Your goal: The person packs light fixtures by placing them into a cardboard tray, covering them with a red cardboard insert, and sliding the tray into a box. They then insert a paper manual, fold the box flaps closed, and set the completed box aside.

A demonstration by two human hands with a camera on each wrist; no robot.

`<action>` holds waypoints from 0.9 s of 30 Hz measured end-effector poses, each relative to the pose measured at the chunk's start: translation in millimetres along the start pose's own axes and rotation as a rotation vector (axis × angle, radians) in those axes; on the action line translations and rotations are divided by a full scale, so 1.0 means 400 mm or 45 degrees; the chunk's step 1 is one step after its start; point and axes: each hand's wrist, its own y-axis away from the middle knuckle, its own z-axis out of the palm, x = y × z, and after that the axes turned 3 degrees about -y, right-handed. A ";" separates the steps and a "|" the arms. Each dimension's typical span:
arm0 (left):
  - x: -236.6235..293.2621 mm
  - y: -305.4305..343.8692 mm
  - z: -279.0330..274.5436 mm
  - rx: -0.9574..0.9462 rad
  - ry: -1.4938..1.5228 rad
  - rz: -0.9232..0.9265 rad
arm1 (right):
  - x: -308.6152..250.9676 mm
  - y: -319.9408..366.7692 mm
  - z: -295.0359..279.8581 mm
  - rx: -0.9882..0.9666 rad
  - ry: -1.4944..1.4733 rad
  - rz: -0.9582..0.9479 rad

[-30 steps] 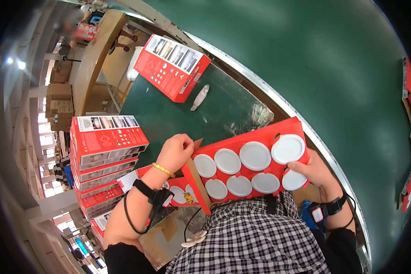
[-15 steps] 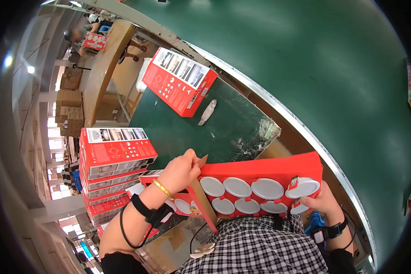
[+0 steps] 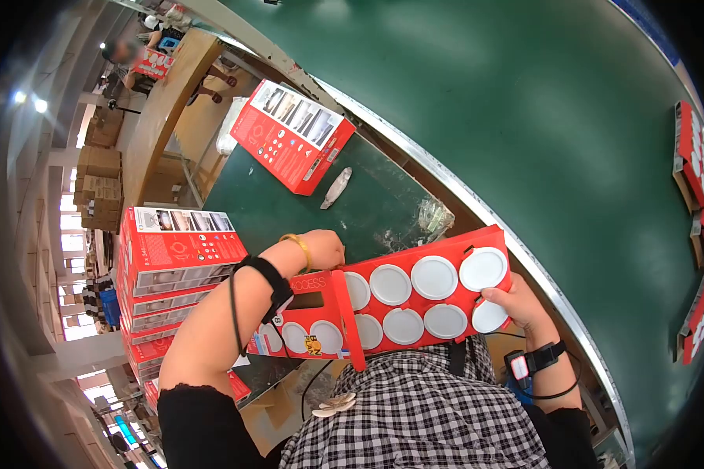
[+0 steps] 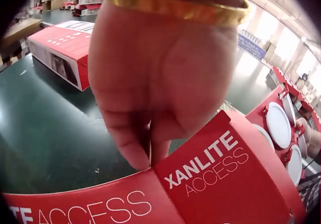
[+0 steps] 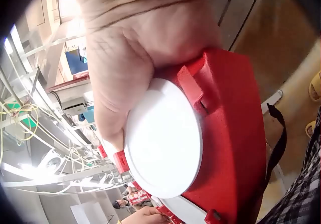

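A red tray [image 3: 481, 237] carrying two rows of white round discs [image 3: 434, 277], which look like light fittings, lies in front of the person. Its left end sits at the mouth of a red printed carton [image 3: 338, 301] with a cut-out slot. My left hand [image 3: 321, 247] is at the carton's far edge; in the left wrist view its fingertips [image 4: 143, 159] pinch the card beside the XANLITE lettering. With my right hand [image 3: 522, 302] I grip the tray's right end, thumb on the face near a disc, the other fingers hidden behind.
Stacked red boxes [image 3: 184, 242] stand at the left. Another red box [image 3: 289, 137] lies on the green table [image 3: 246, 195], near a small whitish wrapped object [image 3: 336, 187]. Beyond the metal rail [image 3: 438, 168] runs a green surface [image 3: 555, 117] with more red trays [image 3: 692, 156] at its far side.
My left hand has turned over the carton's edge, and the carton's printed face and slot now show where a brown flap stood. The tray tipped, then came back face-up, still in my right hand.
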 end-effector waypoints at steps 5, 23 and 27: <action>-0.013 -0.094 0.028 -0.239 -0.421 0.064 | 0.003 -0.016 -0.010 0.004 -0.047 0.054; -0.049 -0.004 0.094 0.694 1.305 0.145 | 0.049 -0.012 0.006 0.168 -0.283 0.161; -0.031 0.128 0.289 1.752 1.337 0.215 | 0.036 -0.009 0.022 0.197 -0.288 0.180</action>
